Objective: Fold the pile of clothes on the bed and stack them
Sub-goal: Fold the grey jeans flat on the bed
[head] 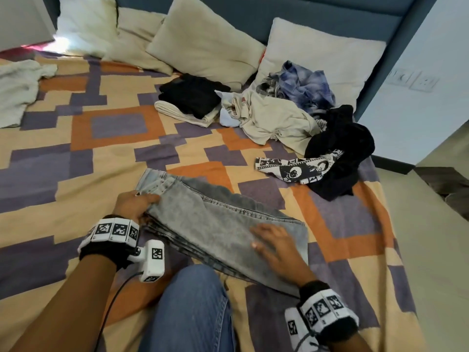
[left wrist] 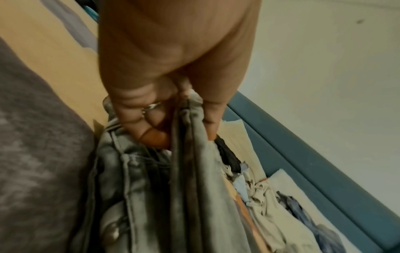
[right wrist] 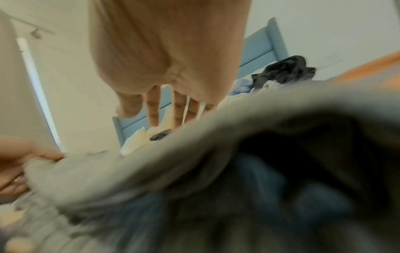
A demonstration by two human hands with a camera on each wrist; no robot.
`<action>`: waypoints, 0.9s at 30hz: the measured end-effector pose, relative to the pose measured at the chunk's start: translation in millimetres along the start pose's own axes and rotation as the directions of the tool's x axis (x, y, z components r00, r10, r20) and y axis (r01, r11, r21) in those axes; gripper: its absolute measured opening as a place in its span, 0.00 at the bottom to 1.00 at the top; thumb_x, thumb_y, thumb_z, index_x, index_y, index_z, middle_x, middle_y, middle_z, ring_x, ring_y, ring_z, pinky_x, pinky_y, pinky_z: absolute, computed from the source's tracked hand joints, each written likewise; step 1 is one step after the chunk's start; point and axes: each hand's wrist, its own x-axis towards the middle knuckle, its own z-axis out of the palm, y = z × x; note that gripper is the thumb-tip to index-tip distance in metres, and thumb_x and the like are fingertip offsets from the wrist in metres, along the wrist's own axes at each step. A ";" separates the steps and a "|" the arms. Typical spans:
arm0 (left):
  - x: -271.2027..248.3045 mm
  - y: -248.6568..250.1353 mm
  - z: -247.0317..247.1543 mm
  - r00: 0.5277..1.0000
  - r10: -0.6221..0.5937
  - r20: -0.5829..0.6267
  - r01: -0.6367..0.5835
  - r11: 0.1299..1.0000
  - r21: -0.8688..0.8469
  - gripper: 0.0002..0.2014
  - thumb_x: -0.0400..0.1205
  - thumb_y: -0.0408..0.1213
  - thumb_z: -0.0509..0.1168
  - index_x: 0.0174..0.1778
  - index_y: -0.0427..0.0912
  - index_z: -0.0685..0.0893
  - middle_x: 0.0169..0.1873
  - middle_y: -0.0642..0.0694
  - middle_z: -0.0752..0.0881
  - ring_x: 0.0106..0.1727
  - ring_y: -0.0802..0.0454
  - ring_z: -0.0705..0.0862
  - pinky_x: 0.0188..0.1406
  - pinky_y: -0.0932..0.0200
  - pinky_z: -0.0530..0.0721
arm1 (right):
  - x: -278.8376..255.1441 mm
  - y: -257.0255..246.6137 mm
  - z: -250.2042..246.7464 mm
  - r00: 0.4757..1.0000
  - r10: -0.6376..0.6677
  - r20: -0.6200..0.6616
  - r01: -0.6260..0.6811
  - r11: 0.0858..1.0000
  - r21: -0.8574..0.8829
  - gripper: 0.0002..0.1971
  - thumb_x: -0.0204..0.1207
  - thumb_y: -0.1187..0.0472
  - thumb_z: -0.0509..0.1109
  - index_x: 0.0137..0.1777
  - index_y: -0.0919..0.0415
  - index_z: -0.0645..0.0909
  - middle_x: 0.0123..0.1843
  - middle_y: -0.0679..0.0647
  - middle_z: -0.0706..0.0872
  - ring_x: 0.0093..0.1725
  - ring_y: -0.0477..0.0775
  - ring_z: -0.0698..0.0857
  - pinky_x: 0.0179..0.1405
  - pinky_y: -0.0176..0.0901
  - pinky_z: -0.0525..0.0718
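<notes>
Folded light grey jeans [head: 218, 219] lie on the bed in front of me. My left hand [head: 137, 203] grips the folded layers at their left end, thumb on top; in the left wrist view the fingers [left wrist: 151, 130] curl under the denim edge [left wrist: 194, 154]. My right hand [head: 274, 247] lies flat on the jeans' right part, fingers straight; the right wrist view shows its fingers [right wrist: 179, 109] spread above the grey cloth [right wrist: 151, 171]. A folded stack [head: 193, 100], black over cream, sits farther back. Next to it lies the unfolded pile [head: 299, 115] of cream, blue and black clothes.
The patterned bedcover [head: 101, 138] spreads to the left. Pillows [head: 203, 39] lean on the blue headboard. A white cloth [head: 17, 90] lies at the far left. A black-and-white printed garment [head: 294, 168] lies right of the jeans. My knee in blue denim [head: 193, 308] is below them.
</notes>
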 end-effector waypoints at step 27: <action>27.1 21.3 20.8 0.933 0.359 -0.030 -0.216 0.624 0.751 0.13 0.66 0.52 0.81 0.38 0.55 0.86 0.48 0.40 0.87 0.55 0.31 0.82 0.60 0.34 0.78 | 16.7 70.9 -67.3 0.956 0.288 -0.045 -0.291 0.955 -0.060 0.04 0.76 0.63 0.76 0.45 0.52 0.85 0.47 0.52 0.87 0.49 0.53 0.82 0.54 0.48 0.78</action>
